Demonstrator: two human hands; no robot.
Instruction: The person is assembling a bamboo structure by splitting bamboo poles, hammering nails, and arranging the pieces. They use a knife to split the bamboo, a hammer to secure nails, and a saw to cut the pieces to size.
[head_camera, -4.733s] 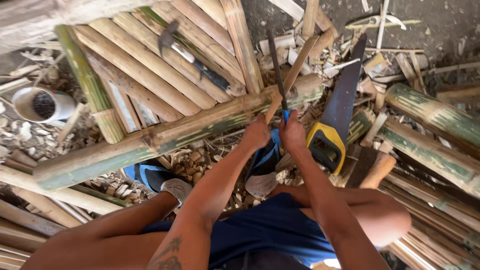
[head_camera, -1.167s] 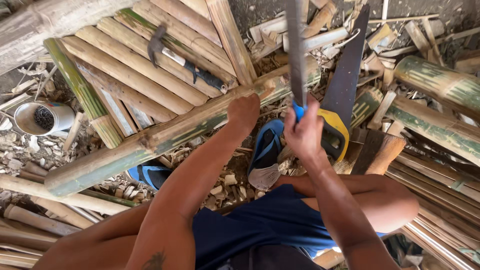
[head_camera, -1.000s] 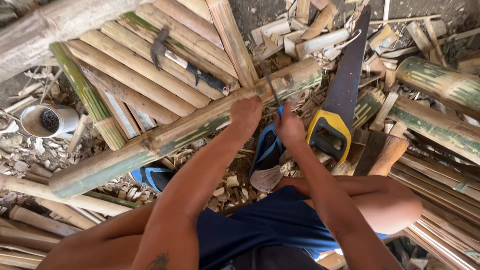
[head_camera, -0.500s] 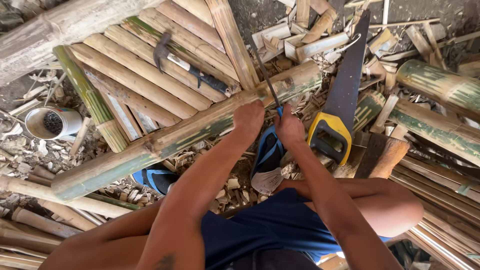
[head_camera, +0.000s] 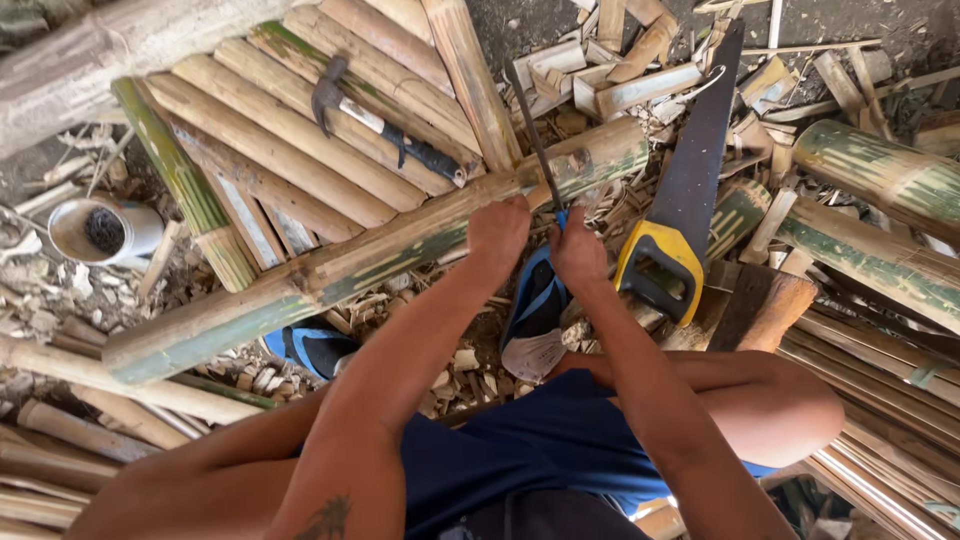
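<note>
In the head view, a long green-and-tan bamboo pole (head_camera: 380, 250) is laid slantwise from the lower left of the frame up toward the centre right, resting across a rack of split bamboo slats (head_camera: 300, 150). The left hand (head_camera: 497, 232) is pressed on the pole near its upper end, fingers curled down over it. Just beside it, the right hand (head_camera: 578, 250) is closed around the blue handle of a thin dark blade (head_camera: 535, 140), whose tip points toward the upper centre and whose edge is set against the pole's upper end. Judged from this, the cut or split at that end is only begun: the pole is seen whole along its length, with no open cleft visible, so most of the work appears left. A handsaw (head_camera: 680, 210) with a yellow-and-black grip lies untouched to the right, a hammer (head_camera: 385, 125) rests on the slats at upper left, and a white cup (head_camera: 105, 230) stands at far left. Chips and offcuts are strewn on the ground (head_camera: 900, 30).
</note>
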